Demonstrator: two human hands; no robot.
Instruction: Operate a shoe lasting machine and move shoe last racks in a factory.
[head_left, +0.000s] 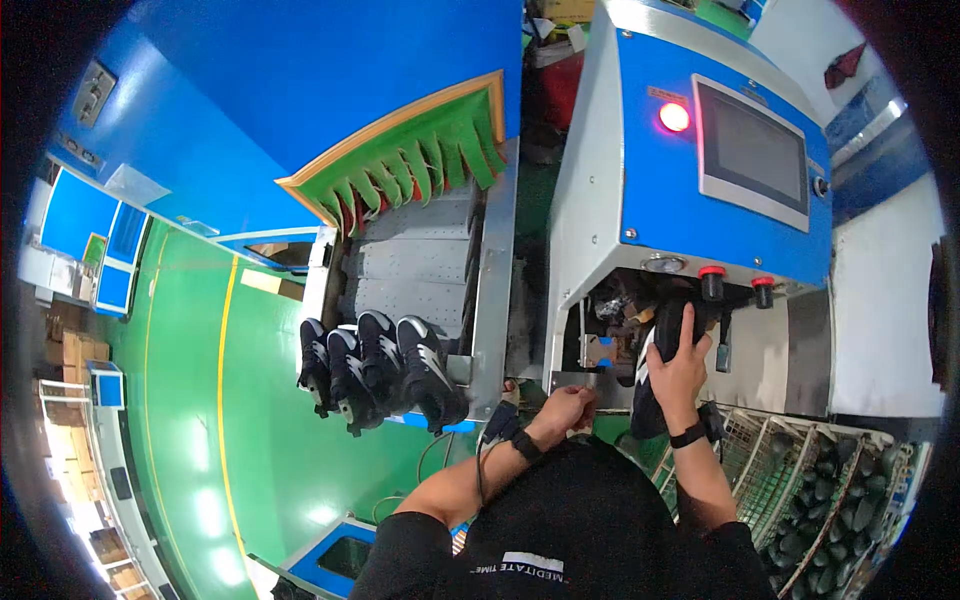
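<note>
At left, a grey conveyor bed (pixel 410 265) of perforated slats carries four black-and-white shoes (pixel 383 362) side by side across its near end, toes pointing far. At near right, a pale wire rack (pixel 850 432) holds many dark, rounded pieces (pixel 845 500) packed in rows, their kind unclear.

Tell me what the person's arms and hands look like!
The left hand and right hand are gloveless. Each wrist has a black band with a small dark box. A dark cable hangs by the left forearm. The sleeves are short and black.
</note>
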